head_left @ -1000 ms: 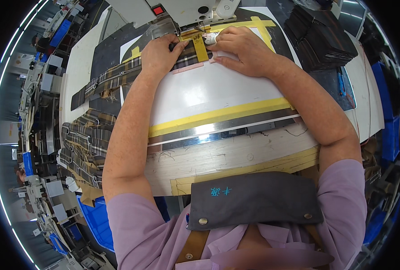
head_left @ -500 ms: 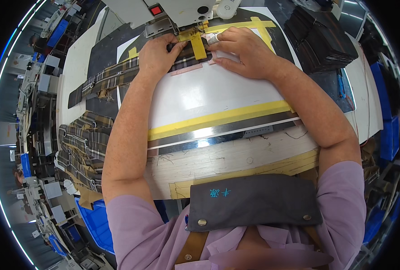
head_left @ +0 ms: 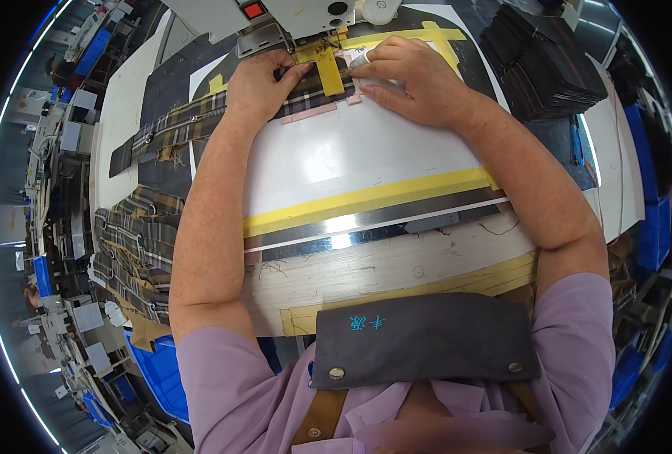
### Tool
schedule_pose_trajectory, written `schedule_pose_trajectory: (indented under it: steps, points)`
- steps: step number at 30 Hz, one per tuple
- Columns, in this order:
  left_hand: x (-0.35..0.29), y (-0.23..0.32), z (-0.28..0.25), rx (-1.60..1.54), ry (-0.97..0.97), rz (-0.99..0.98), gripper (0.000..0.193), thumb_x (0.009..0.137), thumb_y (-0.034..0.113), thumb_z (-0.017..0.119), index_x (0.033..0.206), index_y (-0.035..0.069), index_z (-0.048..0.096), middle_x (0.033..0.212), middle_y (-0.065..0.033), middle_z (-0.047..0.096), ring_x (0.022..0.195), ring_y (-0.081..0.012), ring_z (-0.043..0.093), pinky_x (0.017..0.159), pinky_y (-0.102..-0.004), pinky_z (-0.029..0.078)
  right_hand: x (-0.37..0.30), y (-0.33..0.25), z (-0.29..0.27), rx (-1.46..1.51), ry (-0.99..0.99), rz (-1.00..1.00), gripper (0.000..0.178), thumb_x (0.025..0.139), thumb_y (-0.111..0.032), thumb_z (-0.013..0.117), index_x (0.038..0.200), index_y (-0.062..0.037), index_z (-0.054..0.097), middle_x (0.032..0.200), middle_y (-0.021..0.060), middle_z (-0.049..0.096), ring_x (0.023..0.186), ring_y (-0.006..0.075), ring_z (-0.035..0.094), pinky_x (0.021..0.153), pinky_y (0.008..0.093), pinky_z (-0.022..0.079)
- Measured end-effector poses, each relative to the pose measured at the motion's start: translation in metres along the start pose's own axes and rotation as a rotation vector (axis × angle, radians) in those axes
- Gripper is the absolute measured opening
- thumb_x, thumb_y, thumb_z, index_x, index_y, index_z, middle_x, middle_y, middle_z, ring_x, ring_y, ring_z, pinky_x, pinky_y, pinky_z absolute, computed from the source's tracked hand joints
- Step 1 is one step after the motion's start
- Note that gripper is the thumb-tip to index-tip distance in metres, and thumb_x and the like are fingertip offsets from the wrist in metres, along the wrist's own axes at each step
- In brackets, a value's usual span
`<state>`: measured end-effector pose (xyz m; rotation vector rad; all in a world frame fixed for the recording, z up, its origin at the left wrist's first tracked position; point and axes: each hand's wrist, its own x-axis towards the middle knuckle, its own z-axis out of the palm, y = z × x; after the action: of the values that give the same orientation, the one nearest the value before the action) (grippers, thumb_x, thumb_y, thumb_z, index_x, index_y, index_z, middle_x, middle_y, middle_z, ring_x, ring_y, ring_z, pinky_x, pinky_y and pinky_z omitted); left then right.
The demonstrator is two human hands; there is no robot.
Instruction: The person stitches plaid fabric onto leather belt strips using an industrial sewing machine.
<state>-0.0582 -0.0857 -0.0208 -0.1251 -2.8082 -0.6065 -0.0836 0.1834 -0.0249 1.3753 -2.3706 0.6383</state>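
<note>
A dark plaid fabric strip with a metal zipper [head_left: 192,121] lies across the work surface and runs in under the sewing machine head [head_left: 294,21]. My left hand [head_left: 259,89] is closed over this strip, thumb and fingers gripping it just left of a yellow guide plate [head_left: 330,74]. To the right of that plate, my right hand [head_left: 419,82] has its thumb and fingers apart, its fingertips down at the strip's right end. One of its fingers wears a white cover [head_left: 361,60]. The machine head and guide plate hide the needle area.
A white sheet [head_left: 313,166] edged with yellow tape [head_left: 381,198] covers the table before me. More plaid zippered pieces [head_left: 135,242] hang at the left edge. A dark stack of folded pieces [head_left: 544,64] stands at the right, near blue bins [head_left: 654,227].
The whole view has shifted slightly. My right thumb has moved a little up, uncovering a small pink piece. My left hand stays on the strip.
</note>
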Motion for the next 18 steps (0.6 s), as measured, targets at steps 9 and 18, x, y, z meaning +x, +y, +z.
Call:
schedule_pose_trajectory:
  steps: [9,18]
  points:
    - [0.001,-0.0017,-0.0032,0.033,-0.025,0.008,0.034,0.088,0.037,0.075,0.092,0.003,0.071,0.073,-0.0093,0.068,0.064,-0.0185,0.059,0.064,-0.0326,0.047,-0.0008,0.002,0.0044,0.003,0.04,-0.09,0.027,0.09,-0.024,0.069,0.113,-0.0099,0.073,0.097,0.0049,0.068,0.104,0.0219,0.06,0.096,0.0381,0.046]
    - [-0.0017,0.005,-0.0037,0.04,-0.011,-0.007,0.038,0.087,0.041,0.074,0.094,0.004,0.071,0.075,-0.0108,0.069,0.065,-0.0212,0.06,0.065,-0.0347,0.048,-0.0002,-0.0004,0.0027,-0.007,0.038,-0.077,0.025,0.089,-0.022,0.071,0.109,-0.0077,0.073,0.098,0.0047,0.069,0.103,0.0211,0.06,0.095,0.0379,0.047]
